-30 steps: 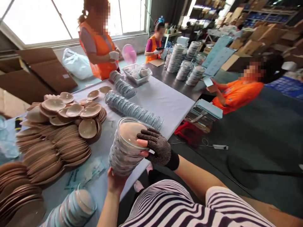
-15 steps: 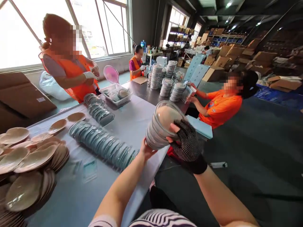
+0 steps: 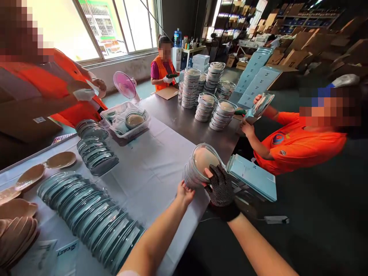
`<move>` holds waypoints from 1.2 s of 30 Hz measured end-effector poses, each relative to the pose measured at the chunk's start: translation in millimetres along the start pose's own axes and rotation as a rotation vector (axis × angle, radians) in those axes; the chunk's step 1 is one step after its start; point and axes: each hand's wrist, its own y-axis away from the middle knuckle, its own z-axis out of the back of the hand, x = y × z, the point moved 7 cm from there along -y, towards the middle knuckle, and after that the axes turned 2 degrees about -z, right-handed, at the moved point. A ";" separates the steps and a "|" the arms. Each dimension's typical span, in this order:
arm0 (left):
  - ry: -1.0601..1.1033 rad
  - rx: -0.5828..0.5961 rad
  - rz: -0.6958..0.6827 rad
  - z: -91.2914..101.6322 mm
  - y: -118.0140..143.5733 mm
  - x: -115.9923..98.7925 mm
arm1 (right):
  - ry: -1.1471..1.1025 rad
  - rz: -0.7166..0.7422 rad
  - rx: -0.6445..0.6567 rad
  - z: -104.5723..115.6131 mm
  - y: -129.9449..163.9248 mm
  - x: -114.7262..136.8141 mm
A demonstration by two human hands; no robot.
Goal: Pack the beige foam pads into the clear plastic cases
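Observation:
Between my two hands I hold a tilted stack of clear plastic cases [image 3: 191, 170] with beige cup-shaped pads inside, above the table's front edge. My bare left hand [image 3: 185, 193] supports the stack from below at its left side. On its right side my right hand [image 3: 220, 184], in a dark dotted fingerless glove, is closed around the top case. A long row of similar clear cases [image 3: 89, 211] leans on the white-covered table [image 3: 161, 153] to the left. Shorter rows of cases [image 3: 96, 151] lie behind it. Beige pads [image 3: 17, 237] are piled at the far left.
Upright stacks of filled cases [image 3: 191, 88] stand on the dark tabletop ahead. A white plastic bin [image 3: 133, 132] sits near a pink fan [image 3: 124, 84]. Co-workers in orange stand or sit left, behind and right. Flat light-blue boxes [image 3: 253, 174] lie at right.
My view has swung, and the stack in my hands is now lower in view, still held by both. The co-worker at right has raised a clear-fronted package; the co-worker at left now holds a beige pad.

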 end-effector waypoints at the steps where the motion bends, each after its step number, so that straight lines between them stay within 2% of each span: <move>1: 0.008 -0.006 0.002 -7.9 -0.7 -3.4 | 0.014 -0.002 0.027 -9.4 -15.3 -7.8; 3: 0.051 0.001 0.010 -24.8 3.8 -9.3 | 0.046 -0.010 0.064 -26.6 -53.7 -25.8; 5: 0.087 0.060 0.032 -39.1 16.0 -12.5 | 0.076 -0.013 0.086 -42.4 -100.6 -47.2; 7: 0.089 0.114 0.048 -40.5 34.0 -13.0 | 0.096 -0.005 0.113 -57.8 -151.8 -70.8; 8: 0.076 0.126 0.051 -34.5 44.4 -12.2 | 0.102 -0.012 0.128 -64.9 -177.1 -83.5; 10: 0.035 0.136 0.057 -11.2 67.0 -8.1 | 0.109 -0.047 0.147 -77.2 -222.6 -107.0; 12: -0.008 0.148 0.059 21.4 91.2 -2.5 | 0.094 -0.101 0.087 -82.0 -255.8 -121.0; 14: -0.030 0.165 0.055 57.7 116.2 2.5 | 0.060 -0.126 0.007 -84.2 -270.4 -116.0; 16: -0.035 0.191 0.062 93.3 140.7 6.9 | 0.030 -0.110 0.007 -91.1 -264.6 -88.8; 19: -0.028 0.256 0.088 140.8 175.2 10.5 | 0.003 -0.032 0.169 -111.9 -222.8 -13.7; 21: -0.015 0.269 0.066 169.5 196.7 8.9 | -0.043 0.059 0.267 -123.1 -181.8 52.3; 23: 0.025 0.237 -0.014 195.5 219.8 6.3 | -0.144 0.181 0.293 -123.7 -137.3 125.6; 27: 0.180 0.135 -0.230 235.4 281.8 13.5 | -0.452 0.432 0.212 -88.5 -37.7 268.8; 30: 0.295 0.077 -0.365 274.8 342.1 20.9 | -0.683 0.643 0.272 -61.4 48.9 365.6; 31: 0.341 0.058 -0.406 295.9 364.7 23.0 | -0.750 0.714 0.325 -57.3 80.6 396.6; 33: 0.416 0.000 -0.481 351.1 412.9 31.7 | -0.845 0.824 0.460 -56.4 149.0 453.8; 36: 0.493 -0.207 -0.612 453.8 490.3 62.0 | -0.888 0.883 0.713 -66.1 256.3 520.8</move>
